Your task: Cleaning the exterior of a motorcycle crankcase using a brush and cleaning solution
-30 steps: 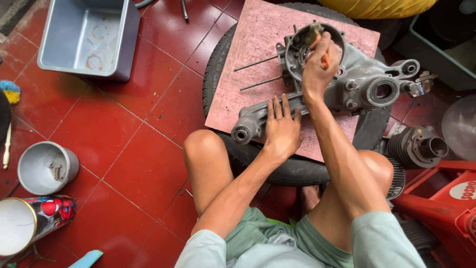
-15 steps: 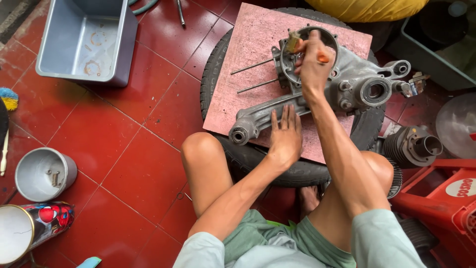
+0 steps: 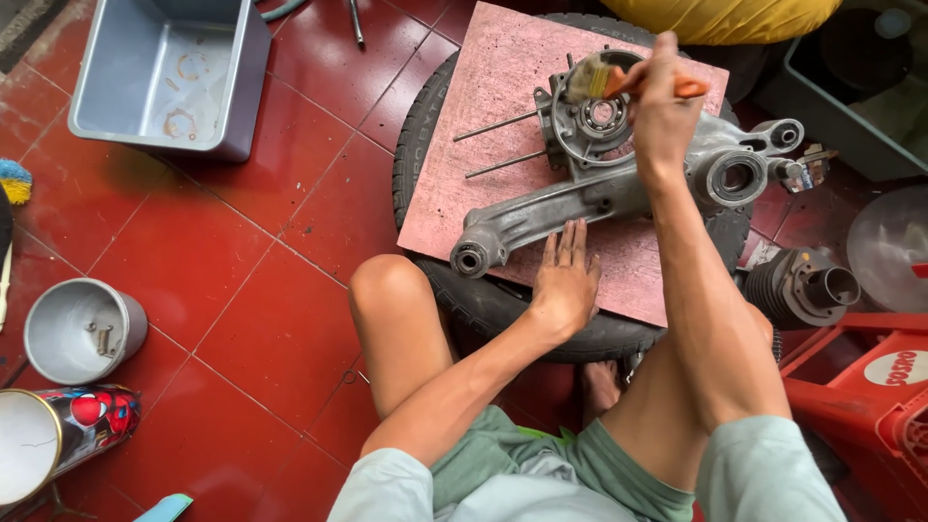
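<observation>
Engine casing (image 3: 619, 188), grey metal, lies across the pink board (image 3: 503, 106), and that board sits on top of a black tyre (image 3: 503, 309) laid flat on the red tiled floor (image 3: 242, 290). Right hand (image 3: 662, 111) is up over the round opening of the casing, fingers clenched around a paintbrush (image 3: 604, 79) with an orange handle; the pale bristles sit right at the rim of that opening, above the bearing in its middle. Left hand (image 3: 564, 280) is flat, palm down, fingers straight and together, pressing on the board with the fingertips just touching the long arm of the casing. It grips nothing. Two thin metal studs (image 3: 498, 145) stick out from the casing toward the left, over the board. The person sits low, bare knees either side of the tyre. To the right, a finned grey cylinder (image 3: 797, 285) lies just beside the tyre, and below it a red plastic crate (image 3: 870, 396). Further out on the left, a grey plastic tub (image 3: 164, 72) stands on the tiles, well apart from the tyre. Lower left, a small metal can (image 3: 82, 331) holds a couple of bolts, with a coloured tin (image 3: 58, 435) lying on its side near it.
</observation>
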